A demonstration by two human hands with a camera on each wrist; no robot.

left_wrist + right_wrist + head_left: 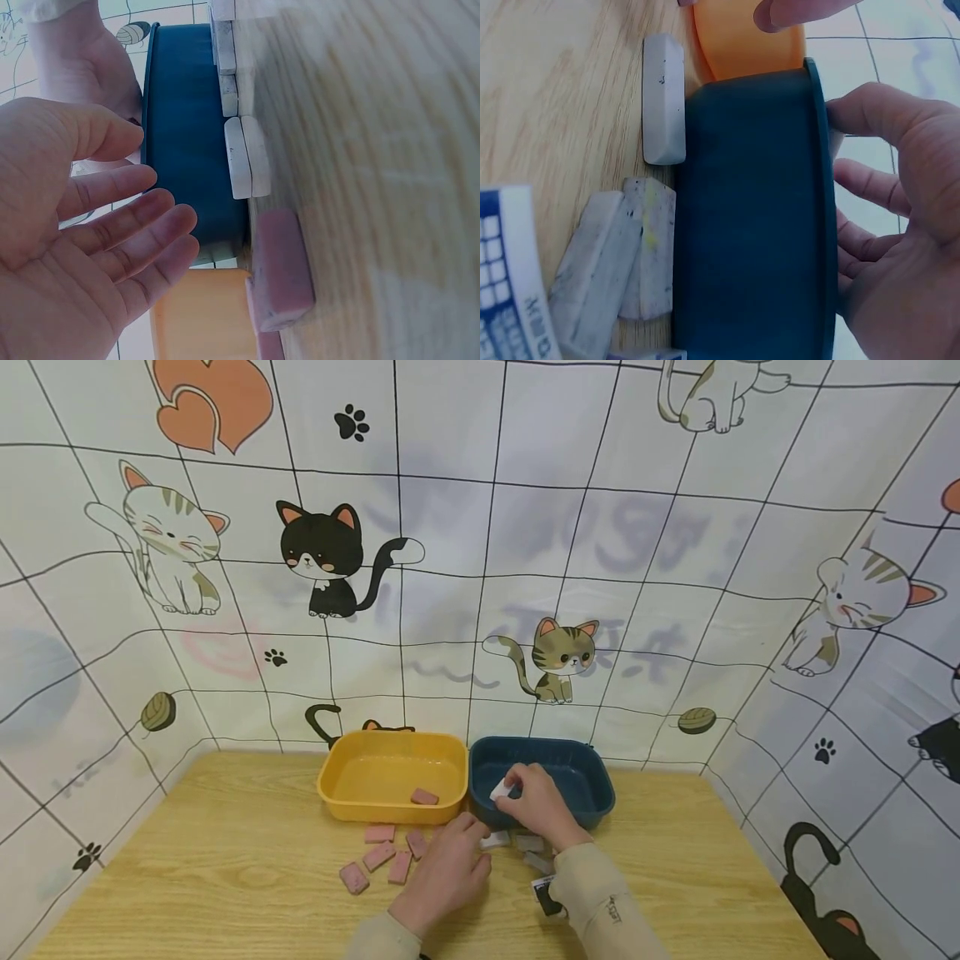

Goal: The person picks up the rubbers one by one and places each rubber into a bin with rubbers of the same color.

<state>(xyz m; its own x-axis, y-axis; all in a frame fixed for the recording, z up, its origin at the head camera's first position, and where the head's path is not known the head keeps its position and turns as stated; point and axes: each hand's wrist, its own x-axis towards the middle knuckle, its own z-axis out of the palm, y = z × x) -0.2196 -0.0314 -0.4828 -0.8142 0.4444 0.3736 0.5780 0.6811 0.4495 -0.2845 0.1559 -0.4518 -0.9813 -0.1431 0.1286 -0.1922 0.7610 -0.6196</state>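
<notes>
My right hand pinches a white eraser between thumb and fingers over the left part of the blue bin. In the right wrist view, the bin's rim mostly hides that eraser. My left hand is just in front of the bins, its fingers relaxed and holding nothing, as the left wrist view shows. Close by its fingertips lies another white eraser against the blue bin's front wall. Pink erasers lie to the left of this hand, and one pink eraser rests inside the yellow bin.
Greyish, worn erasers lie in front of the blue bin, partly under the right forearm. Nearer me is a block in a printed sleeve. Both bins stand side by side against a cat-patterned wall covering at the back of the wooden table.
</notes>
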